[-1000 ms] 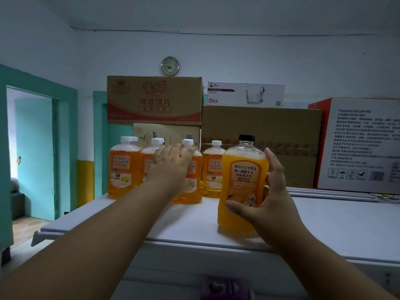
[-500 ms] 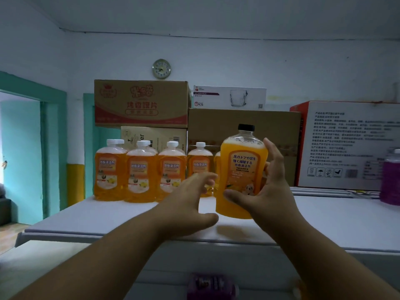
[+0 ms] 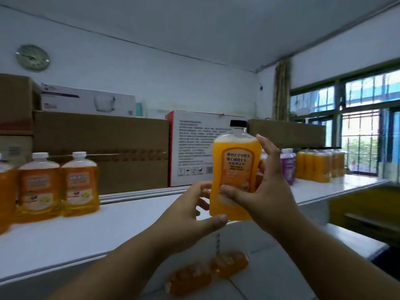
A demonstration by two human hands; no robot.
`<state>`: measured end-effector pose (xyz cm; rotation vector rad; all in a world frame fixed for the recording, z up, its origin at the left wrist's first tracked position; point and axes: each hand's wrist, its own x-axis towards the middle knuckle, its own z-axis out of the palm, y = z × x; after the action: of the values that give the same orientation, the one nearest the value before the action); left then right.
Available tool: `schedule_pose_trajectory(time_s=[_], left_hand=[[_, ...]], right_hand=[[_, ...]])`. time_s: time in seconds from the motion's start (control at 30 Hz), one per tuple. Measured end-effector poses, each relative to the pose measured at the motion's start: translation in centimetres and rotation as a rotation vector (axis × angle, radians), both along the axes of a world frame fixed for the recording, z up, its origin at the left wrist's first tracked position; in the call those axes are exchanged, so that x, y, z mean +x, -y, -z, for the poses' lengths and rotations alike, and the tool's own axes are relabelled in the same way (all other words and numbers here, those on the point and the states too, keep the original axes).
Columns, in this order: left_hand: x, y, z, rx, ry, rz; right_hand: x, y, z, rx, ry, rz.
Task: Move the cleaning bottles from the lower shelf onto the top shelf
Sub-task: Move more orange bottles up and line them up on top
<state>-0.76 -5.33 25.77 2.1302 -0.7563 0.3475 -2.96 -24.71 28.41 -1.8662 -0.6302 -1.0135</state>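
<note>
An orange cleaning bottle (image 3: 236, 161) with a black cap and a yellow label is upright in the air, just above the front edge of the white top shelf (image 3: 129, 217). My right hand (image 3: 268, 191) grips it from the right side. My left hand (image 3: 190, 213) cups its lower left, with the thumb under the base. Two white-capped orange bottles (image 3: 80, 187) stand on the top shelf at left. Further right on it are a purple bottle (image 3: 287, 167) and several orange ones (image 3: 318, 165). Two orange bottles (image 3: 229, 264) lie on the lower shelf (image 3: 270, 278).
Cardboard boxes (image 3: 121, 148) and a red-and-white box (image 3: 194, 148) line the back of the top shelf. There is bare shelf surface between the left and right bottle groups. A barred window (image 3: 368, 131) fills the right wall, with a yellow crate (image 3: 368, 211) below it.
The view has swung right. My right hand has carried the bottle up and to the right, off the shelf surface. My left hand has left the bottle row and come to its base.
</note>
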Motion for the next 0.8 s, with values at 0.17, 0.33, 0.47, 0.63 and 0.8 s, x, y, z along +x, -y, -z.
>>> schedule_pose_trajectory(time_s=[0.17,0.33,0.47,0.63,0.8], left_hand=[[2.5,14.7,0.4,-0.061,0.026,0.165],[4.4,29.5,0.0,-0.041,0.001,0.315],[6.8,39.5,-0.2,-0.014,-0.003,0.367],[12.3,48.5,-1.7,0.138,0.037,0.366],[18.6,55.8,-3.7,0.248,0.092,0.345]], right_hand=[[-1.3,13.7,-0.1,0.046,-0.038,0.143],[-1.2,27.3,0.4,0.093,-0.064,0.254],[1.2,37.0,1.0,0.094,-0.072,0.325],[6.1,47.1,1.8,0.133,-0.072,0.385],[12.0,54.5,1.8,0.191,-0.046,0.365]])
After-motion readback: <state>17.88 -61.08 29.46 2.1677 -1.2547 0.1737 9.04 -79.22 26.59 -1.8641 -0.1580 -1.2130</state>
